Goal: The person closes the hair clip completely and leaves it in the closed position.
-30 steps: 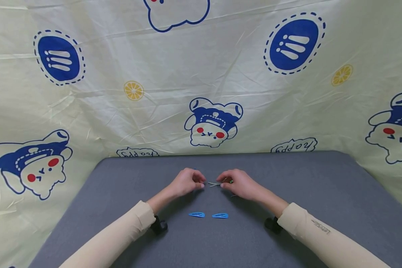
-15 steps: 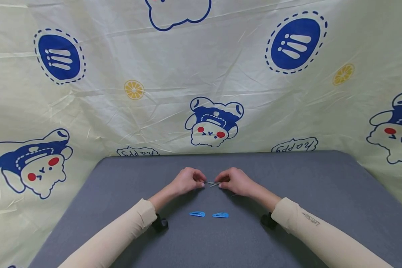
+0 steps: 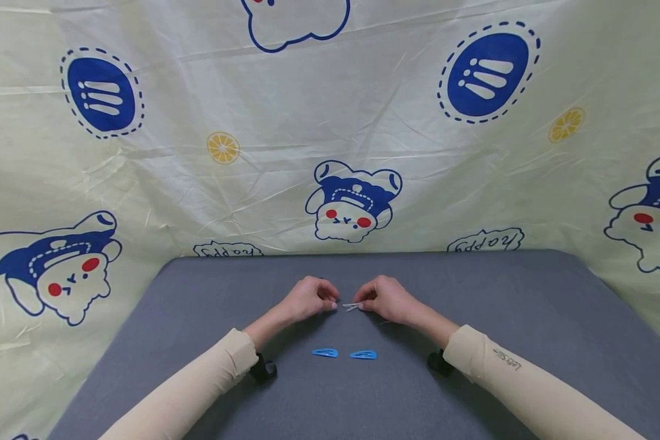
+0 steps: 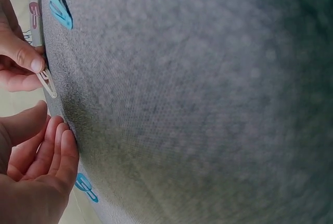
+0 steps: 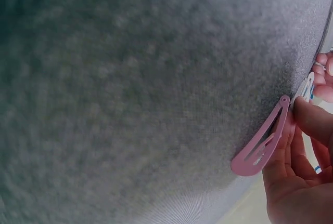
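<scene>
Near the back of the grey table, my right hand (image 3: 390,299) pinches one end of a white snap hair clip (image 3: 352,305). The clip's two arms stand spread, its far end pointing at the left hand; both wrist views show this white clip (image 4: 48,82) (image 5: 307,86). My left hand (image 3: 308,298) sits a small gap away, fingers loosely bent and thumb apart, with nothing between them. A pink snap clip (image 5: 260,146) lies beside the right hand, largely hidden by it in the head view. Behind the left fingers in the left wrist view is a blue clip (image 4: 86,186).
Two blue snap clips (image 3: 325,353) (image 3: 363,354) lie side by side on the grey table (image 3: 330,397), nearer the body than the hands. A printed cloth (image 3: 275,201) hangs behind the table's back edge. Black wrist cameras (image 3: 264,370) sit under both sleeves.
Half a second ago the clip's spread end was right at the left fingertips; now a small gap shows. The right hand has shifted slightly left since a second ago. The blue clips have not moved.
</scene>
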### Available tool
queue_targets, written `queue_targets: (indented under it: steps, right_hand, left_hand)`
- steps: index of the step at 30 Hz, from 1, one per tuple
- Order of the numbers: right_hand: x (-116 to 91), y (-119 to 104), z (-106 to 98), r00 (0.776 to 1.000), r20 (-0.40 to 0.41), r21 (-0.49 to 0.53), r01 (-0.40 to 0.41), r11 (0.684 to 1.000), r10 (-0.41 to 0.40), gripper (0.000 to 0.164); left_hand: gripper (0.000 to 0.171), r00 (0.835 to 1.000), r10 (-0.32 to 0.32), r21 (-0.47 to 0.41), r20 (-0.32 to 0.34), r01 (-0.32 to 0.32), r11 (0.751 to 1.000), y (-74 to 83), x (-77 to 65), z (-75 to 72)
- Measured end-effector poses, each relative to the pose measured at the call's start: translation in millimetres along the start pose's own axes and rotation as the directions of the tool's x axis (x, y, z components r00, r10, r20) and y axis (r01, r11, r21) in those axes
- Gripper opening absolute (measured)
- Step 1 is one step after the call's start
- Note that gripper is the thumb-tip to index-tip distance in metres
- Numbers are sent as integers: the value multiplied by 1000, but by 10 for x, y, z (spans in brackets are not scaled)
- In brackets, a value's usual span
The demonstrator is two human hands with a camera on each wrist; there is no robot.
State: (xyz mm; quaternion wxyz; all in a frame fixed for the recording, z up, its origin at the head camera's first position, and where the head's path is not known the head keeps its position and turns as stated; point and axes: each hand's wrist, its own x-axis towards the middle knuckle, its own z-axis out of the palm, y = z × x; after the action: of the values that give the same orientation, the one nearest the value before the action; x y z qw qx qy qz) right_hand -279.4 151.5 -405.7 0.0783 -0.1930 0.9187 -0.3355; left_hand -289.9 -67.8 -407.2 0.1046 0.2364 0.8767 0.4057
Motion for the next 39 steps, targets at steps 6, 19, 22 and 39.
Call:
queue_targets:
  steps: [6, 19, 22, 39]
  right_hand:
    - [-34, -28, -6, 1000, -13, -31, 19, 999, -20, 11]
    - [-173, -44, -71, 994, -68, -13, 85, 996, -85, 11]
    - [-206, -48, -88, 991, -80, -5, 109, 994, -109, 10]
    - [-431, -160, -82, 966, -245, 43, 97, 994, -83, 11]
  left_hand:
    - [17, 1000, 0, -18, 6, 1, 1000, -5, -13, 5]
    - [19, 1000, 22, -54, -10, -23, 998, -45, -73, 6]
    - [19, 1000, 23, -62, -20, -24, 998, -37, -93, 0]
    - [19, 993, 79, -74, -91, -85, 994, 102, -219, -90]
